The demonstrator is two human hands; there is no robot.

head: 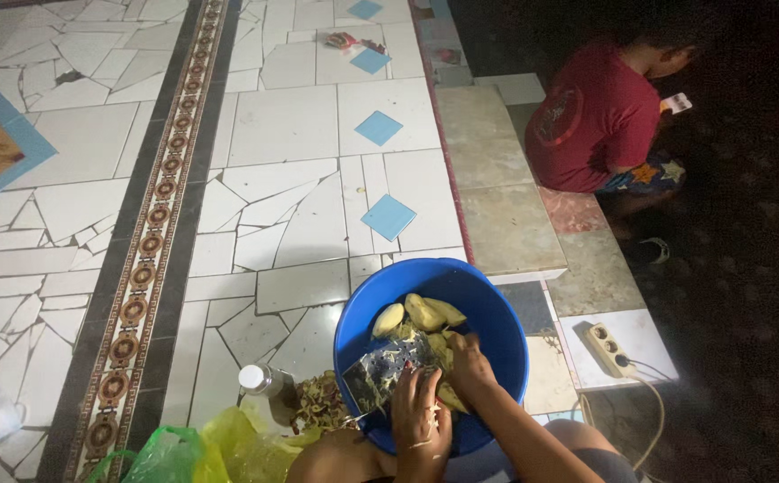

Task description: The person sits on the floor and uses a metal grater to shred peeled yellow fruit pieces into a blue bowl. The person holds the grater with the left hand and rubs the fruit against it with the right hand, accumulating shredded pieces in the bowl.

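Observation:
A blue plastic bowl [497, 304] stands on the tiled floor right in front of me, with several peeled yellow fruit pieces [425, 313] inside. A flat metal grater [380, 368] leans over the bowl's near rim. My left hand [421, 422] grips the grater's lower end. My right hand [468, 362] is closed on a yellow piece, pressing it against the grater's upper face. My knees show at the bottom edge.
A pile of peels [318, 402], a white-capped bottle [259, 380] and yellow and green plastic bags [219, 447] lie left of the bowl. A power strip [608, 344] lies on the step at right. A person in a red shirt [595, 116] sits at the far right.

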